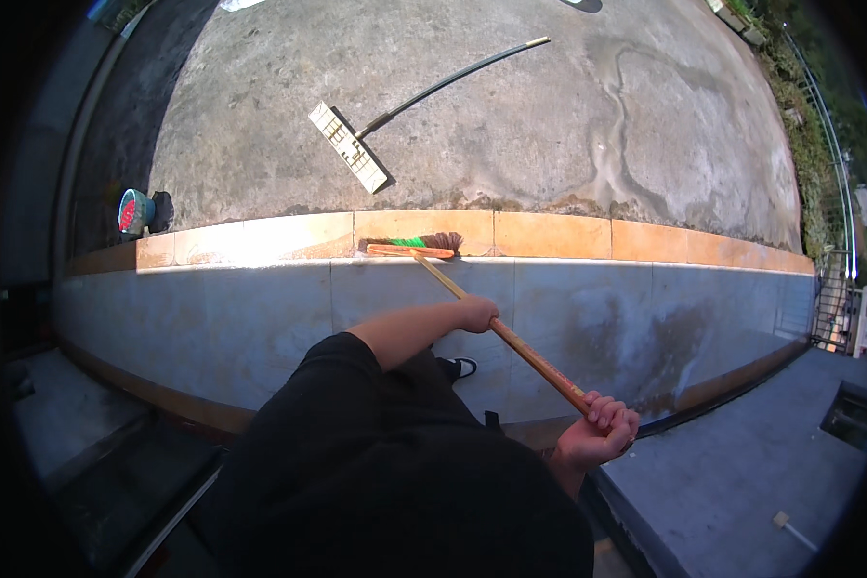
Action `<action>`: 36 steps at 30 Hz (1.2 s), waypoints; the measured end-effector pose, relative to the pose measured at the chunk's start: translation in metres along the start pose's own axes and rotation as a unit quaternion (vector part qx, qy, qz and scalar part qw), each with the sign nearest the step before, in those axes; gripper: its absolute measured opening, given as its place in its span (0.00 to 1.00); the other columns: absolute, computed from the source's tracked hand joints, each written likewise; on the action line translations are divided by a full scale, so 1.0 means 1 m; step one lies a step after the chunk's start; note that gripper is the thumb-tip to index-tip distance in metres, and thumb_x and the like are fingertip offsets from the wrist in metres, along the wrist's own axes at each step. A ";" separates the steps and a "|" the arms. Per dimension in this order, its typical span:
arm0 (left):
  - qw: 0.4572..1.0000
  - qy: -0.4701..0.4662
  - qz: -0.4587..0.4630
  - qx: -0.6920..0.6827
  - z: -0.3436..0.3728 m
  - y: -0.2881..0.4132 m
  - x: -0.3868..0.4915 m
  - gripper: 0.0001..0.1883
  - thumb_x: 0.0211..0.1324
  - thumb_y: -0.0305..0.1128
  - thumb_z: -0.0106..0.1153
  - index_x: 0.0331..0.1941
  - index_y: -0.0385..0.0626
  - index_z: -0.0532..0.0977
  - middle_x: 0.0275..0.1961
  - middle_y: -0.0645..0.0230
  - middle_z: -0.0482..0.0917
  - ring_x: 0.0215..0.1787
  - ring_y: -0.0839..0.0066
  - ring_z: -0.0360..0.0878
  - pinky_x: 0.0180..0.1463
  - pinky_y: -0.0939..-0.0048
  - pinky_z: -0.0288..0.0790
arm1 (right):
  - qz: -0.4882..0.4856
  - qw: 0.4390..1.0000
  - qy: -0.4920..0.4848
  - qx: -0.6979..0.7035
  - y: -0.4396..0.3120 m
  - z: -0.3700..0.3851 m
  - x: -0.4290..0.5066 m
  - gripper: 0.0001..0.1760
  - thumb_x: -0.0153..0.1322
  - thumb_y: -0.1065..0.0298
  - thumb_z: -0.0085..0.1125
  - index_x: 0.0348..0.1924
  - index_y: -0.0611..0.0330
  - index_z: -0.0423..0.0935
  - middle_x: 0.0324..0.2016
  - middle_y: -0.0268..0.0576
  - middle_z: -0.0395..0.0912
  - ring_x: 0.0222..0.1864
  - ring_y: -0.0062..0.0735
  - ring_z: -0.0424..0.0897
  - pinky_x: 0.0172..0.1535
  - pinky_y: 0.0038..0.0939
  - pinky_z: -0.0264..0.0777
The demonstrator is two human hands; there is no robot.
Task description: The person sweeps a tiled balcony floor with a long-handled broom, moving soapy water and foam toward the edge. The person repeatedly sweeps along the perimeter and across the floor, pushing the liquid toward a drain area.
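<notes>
Both hands grip the wooden handle (535,359) of a push broom. My left hand (478,313) holds it partway down, and my right hand (601,431) is wrapped around its upper end. The handle slants from lower right to the broom head (412,250), which has an orange block and dark and green bristles. Those bristles rest on the orange tile border (549,235) at the edge of the grey tiled floor (419,289). Part of the border left of the head looks wet and glares in the sun.
On the concrete ground (260,130) beyond lies a flat mop frame (348,147) with a long pole. A teal bucket (136,209) with something red inside stands at the left. Damp streaks mark the concrete. A wall (737,448) is at lower right, a metal fence (834,296) at far right.
</notes>
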State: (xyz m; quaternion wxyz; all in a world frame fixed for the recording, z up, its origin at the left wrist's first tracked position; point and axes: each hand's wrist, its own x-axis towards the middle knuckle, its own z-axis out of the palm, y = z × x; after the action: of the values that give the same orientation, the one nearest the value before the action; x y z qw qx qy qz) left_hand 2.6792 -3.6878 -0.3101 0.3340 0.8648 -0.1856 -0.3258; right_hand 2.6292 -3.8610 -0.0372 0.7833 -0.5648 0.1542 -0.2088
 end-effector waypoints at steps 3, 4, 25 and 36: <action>0.997 0.061 0.047 -0.027 0.006 0.021 0.036 0.07 0.46 0.34 0.52 0.25 0.44 0.76 0.29 0.56 0.78 0.35 0.53 0.76 0.38 0.55 0.69 | -0.054 0.998 -0.007 -0.026 -0.011 0.007 0.003 0.11 0.62 0.72 0.39 0.15 0.52 0.53 0.11 0.30 0.50 0.15 0.22 0.53 0.25 0.28 0.61; 0.995 0.074 0.054 -0.030 0.004 0.021 0.040 0.07 0.46 0.34 0.52 0.25 0.44 0.76 0.29 0.56 0.78 0.35 0.53 0.76 0.39 0.55 0.69 | -0.062 0.998 -0.016 -0.028 -0.013 0.013 0.003 0.11 0.62 0.72 0.39 0.15 0.52 0.53 0.11 0.30 0.51 0.15 0.22 0.53 0.25 0.28 0.61; 0.978 0.131 0.156 -0.046 -0.003 0.050 0.128 0.04 0.44 0.30 0.55 0.21 0.43 0.73 0.26 0.54 0.76 0.34 0.52 0.75 0.37 0.58 0.69 | -0.113 0.993 -0.023 -0.014 -0.017 -0.012 0.029 0.08 0.65 0.78 0.40 0.21 0.58 0.60 0.16 0.36 0.61 0.20 0.26 0.61 0.34 0.35 0.65; 0.988 0.149 0.044 -0.013 0.009 -0.003 -0.004 0.06 0.42 0.30 0.57 0.19 0.42 0.72 0.23 0.54 0.74 0.30 0.52 0.74 0.33 0.57 0.66 | 0.020 0.990 -0.112 0.084 -0.006 -0.015 -0.004 0.09 0.65 0.83 0.38 0.21 0.64 0.61 0.17 0.38 0.63 0.20 0.24 0.61 0.33 0.30 0.65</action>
State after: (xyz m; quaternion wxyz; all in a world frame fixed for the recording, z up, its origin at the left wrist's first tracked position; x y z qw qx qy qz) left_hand 2.6704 -3.6875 -0.3155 0.3831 0.8902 -0.1670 -0.1811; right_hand 2.6183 -3.8726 -0.0365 0.8441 -0.5140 0.0590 -0.1407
